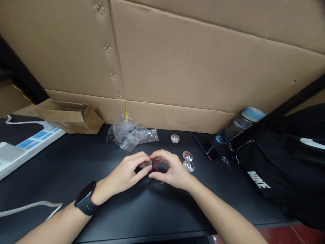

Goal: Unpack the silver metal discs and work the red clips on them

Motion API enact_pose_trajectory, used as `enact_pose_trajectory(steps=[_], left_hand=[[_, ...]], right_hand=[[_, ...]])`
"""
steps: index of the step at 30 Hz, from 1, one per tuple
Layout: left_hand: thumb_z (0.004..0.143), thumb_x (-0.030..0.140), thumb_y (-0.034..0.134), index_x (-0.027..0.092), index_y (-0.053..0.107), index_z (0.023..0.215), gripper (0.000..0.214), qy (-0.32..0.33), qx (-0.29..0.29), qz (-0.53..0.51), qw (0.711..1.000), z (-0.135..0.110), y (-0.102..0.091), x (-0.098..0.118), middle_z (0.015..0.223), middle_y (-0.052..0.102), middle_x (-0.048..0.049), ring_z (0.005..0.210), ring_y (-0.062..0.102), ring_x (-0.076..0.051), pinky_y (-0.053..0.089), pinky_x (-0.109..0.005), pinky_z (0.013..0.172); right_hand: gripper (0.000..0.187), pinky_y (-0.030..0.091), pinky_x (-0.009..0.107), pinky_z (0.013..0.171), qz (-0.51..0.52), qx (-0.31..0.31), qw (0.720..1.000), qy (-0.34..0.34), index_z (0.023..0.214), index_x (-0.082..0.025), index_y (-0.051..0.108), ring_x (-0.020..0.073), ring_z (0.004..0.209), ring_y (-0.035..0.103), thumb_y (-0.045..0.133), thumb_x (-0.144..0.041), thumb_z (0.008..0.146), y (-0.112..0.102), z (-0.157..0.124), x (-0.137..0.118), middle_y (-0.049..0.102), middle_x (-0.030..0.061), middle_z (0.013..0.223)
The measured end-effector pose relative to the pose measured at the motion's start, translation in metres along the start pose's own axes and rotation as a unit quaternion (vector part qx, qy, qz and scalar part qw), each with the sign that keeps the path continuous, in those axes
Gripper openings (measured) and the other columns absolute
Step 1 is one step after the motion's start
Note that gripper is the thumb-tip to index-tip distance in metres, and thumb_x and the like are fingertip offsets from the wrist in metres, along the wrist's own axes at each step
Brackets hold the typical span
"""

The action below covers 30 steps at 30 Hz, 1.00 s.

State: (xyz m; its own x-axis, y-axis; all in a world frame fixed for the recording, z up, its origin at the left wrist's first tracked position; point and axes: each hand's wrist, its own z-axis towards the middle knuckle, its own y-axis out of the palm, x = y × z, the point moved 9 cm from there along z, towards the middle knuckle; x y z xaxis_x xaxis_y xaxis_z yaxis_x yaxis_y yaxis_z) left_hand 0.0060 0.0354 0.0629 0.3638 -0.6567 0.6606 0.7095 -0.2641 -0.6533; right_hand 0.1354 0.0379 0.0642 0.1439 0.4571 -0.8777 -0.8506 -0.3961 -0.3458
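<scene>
My left hand (134,169) and my right hand (170,169) meet over the middle of the black desk. Between their fingertips a thin metal finger cymbal (151,166) stands on edge, pinched from both sides. A bit of red cord (155,167) shows beside it inside the curl of my right hand; how it joins the disc is hard to see. Just right of that hand lie two more shiny domed discs, one with red at its centre (187,155) and one with a hole in the middle (188,166). Farther back rests another silver disc (175,138).
Crumpled clear plastic bags (129,134) lie behind my hands. Left are an open cardboard box (73,118) and a white power strip (38,140). Right are a dark phone-like object (209,145), a pen (202,147), a water bottle (238,123) and a black bag (284,159). Cardboard walls the back.
</scene>
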Motion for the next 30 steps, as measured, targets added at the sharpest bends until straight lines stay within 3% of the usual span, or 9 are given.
enact_pose_trajectory(steps=[11,20,30], left_hand=[[0.091,0.015,0.061,0.02,0.061,0.085,0.007,-0.005,0.021,0.026,0.999,-0.002,-0.002,0.0,0.077,0.061,0.0029,0.067,0.056,-0.011,0.041,-0.023,0.066],[0.093,0.017,0.061,0.02,0.062,0.085,0.008,-0.017,0.01,0.02,1.0,0.001,0.0,-0.003,0.077,0.062,0.0026,0.067,0.056,-0.011,0.04,-0.022,0.066],[0.082,0.011,0.063,0.02,0.057,0.08,0.011,0.0,0.0,0.057,0.998,-0.004,0.002,-0.002,0.074,0.059,0.0035,0.066,0.054,-0.011,0.039,-0.023,0.066]], right_hand=[[0.047,0.06,0.033,0.088,-0.034,-0.02,0.999,-0.01,0.122,-0.022,0.066,0.0196,0.092,0.071,0.083,-0.022,0.078,0.007,-0.001,-0.006,0.072,0.0049,0.107],[0.043,0.059,0.032,0.087,-0.036,-0.012,0.999,-0.003,0.119,-0.022,0.067,0.0188,0.091,0.071,0.083,-0.024,0.079,0.005,0.001,-0.004,0.071,0.0049,0.106],[0.045,0.057,0.03,0.082,-0.085,-0.021,0.995,-0.052,0.119,-0.022,0.066,0.0175,0.089,0.067,0.083,-0.021,0.077,0.003,0.002,-0.013,0.071,0.0046,0.106]])
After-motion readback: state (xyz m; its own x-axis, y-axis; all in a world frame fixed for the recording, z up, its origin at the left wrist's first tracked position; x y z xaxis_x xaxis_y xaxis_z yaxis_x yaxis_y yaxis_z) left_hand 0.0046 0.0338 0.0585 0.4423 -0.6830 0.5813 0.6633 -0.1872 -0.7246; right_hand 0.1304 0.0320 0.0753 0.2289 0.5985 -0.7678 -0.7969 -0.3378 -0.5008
